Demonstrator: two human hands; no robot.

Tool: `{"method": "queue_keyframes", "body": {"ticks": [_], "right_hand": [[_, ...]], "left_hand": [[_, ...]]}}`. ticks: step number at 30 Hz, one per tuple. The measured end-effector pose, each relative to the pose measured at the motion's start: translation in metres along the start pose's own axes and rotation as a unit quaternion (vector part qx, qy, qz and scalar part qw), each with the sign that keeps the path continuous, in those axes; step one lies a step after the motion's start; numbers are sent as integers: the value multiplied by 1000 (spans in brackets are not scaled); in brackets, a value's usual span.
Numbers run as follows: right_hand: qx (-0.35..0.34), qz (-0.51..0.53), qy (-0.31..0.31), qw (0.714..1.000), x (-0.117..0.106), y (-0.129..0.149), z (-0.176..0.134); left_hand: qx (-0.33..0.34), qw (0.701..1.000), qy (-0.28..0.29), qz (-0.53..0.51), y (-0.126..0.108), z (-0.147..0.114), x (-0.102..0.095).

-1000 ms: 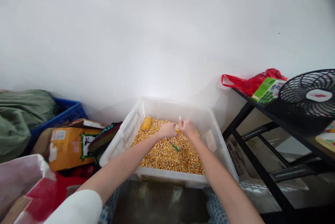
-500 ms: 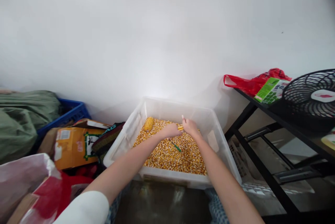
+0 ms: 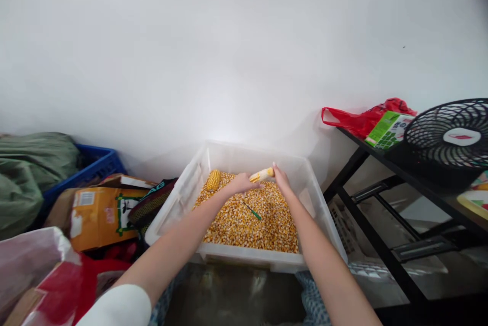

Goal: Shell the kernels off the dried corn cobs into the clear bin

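Between my hands is a partly stripped corn cob, pale along its bared side with yellow kernels left on parts of it. My left hand grips its left end, and my right hand holds the right end. Both are closed around the cob, over a translucent plastic bin. Loose corn kernels cover the bin's floor. A full ear of corn lies on them at the back left. On the kernels below my hands rests a thin tool with a green handle.
To the right, a black shelf carries a red plastic bag, a green-and-white box and a black fan. On the left are a blue crate, an orange carton and a red-and-white bag. A white wall stands behind.
My hands have moved apart, and the cob between them shows much more of its length, including its pale bared side. The view has shifted slightly.
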State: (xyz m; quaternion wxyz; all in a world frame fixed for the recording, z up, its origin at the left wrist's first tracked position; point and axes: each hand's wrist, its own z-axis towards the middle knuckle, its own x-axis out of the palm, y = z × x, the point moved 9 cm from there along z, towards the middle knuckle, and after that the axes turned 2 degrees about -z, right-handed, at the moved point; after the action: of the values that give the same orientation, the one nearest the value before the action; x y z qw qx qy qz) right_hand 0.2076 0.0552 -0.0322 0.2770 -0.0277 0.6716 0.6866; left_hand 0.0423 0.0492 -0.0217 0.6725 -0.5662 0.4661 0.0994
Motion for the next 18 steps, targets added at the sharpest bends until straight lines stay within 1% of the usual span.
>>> {"method": "queue_keyframes", "body": {"ticks": [1, 2, 3, 5, 7, 8, 9, 10, 11, 12, 13, 14, 15, 16, 18], "right_hand": [[24, 75, 17, 997, 5, 1, -1], [49, 156, 34, 986, 11, 4, -3], [61, 232, 50, 969, 17, 9, -5], [57, 350, 57, 933, 22, 25, -8], [57, 410, 33, 910, 20, 34, -10], [64, 423, 12, 904, 18, 35, -11], [73, 431, -13, 899, 15, 34, -12], [81, 436, -38, 895, 12, 33, -14], [86, 440, -58, 892, 10, 32, -15], [87, 441, -75, 890, 8, 32, -17], [86, 438, -89, 890, 8, 33, -19], [81, 429, -105, 894, 7, 36, -22], [72, 413, -122, 900, 7, 39, -25], [59, 393, -141, 907, 6, 43, -29], [27, 349, -176, 920, 6, 54, -35]], "left_hand": [[2, 998, 13, -63, -1, 0, -2], [11, 993, 25, -119, -5, -1, -3], [25, 985, 40, -165, -10, -3, -3], [54, 968, 93, -228, -21, -8, 3], [75, 951, 157, -255, -31, -14, 14], [81, 944, 175, -268, -35, -15, 19], [85, 938, 177, -286, -38, -14, 22], [85, 936, 158, -304, -40, -11, 22], [76, 938, 119, -317, -39, -6, 21], [60, 944, 64, -317, -36, 0, 17], [32, 956, -2, -293, -29, 3, 12], [6, 965, -63, -254, -24, 5, 8], [-18, 972, -111, -207, -20, 5, 5], [-36, 975, -145, -165, -18, 5, 3], [-53, 975, -174, -125, -17, 4, 4]]}}
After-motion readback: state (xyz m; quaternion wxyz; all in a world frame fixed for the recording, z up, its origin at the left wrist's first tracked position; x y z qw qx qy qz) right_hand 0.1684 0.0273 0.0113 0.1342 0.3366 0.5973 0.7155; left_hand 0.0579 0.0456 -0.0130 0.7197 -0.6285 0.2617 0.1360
